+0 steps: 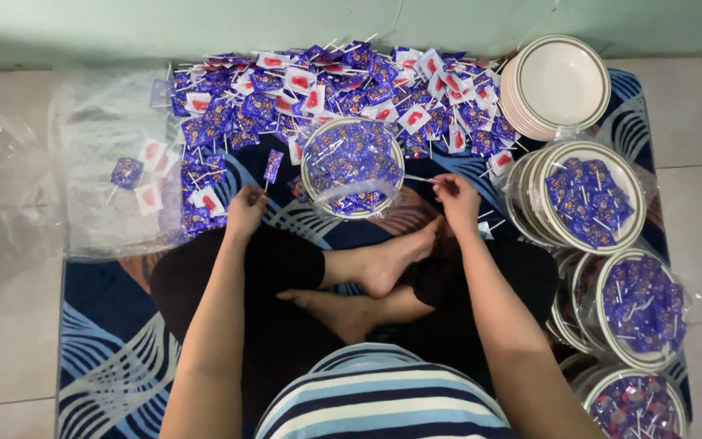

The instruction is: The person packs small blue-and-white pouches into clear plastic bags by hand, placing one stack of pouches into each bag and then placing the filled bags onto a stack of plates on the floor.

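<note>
I sit cross-legged on a blue patterned mat (107,358). In front of me stands a plate (353,167) heaped with purple-wrapped lollipops inside a clear plastic bag. My right hand (454,197) pinches a thin white stick at the plate's right side. My left hand (245,210) is closed beside the loose lollipops at the left; whether it holds one is unclear. A big pile of loose purple and white-red lollipops (318,93) lies beyond the plate.
A stack of white plates (558,85) stands at the back right. Filled, bagged plates (582,203) (639,305) (635,406) line the right side. Clear plastic sheet (99,162) with a few lollipops lies left. A green wall runs along the far edge.
</note>
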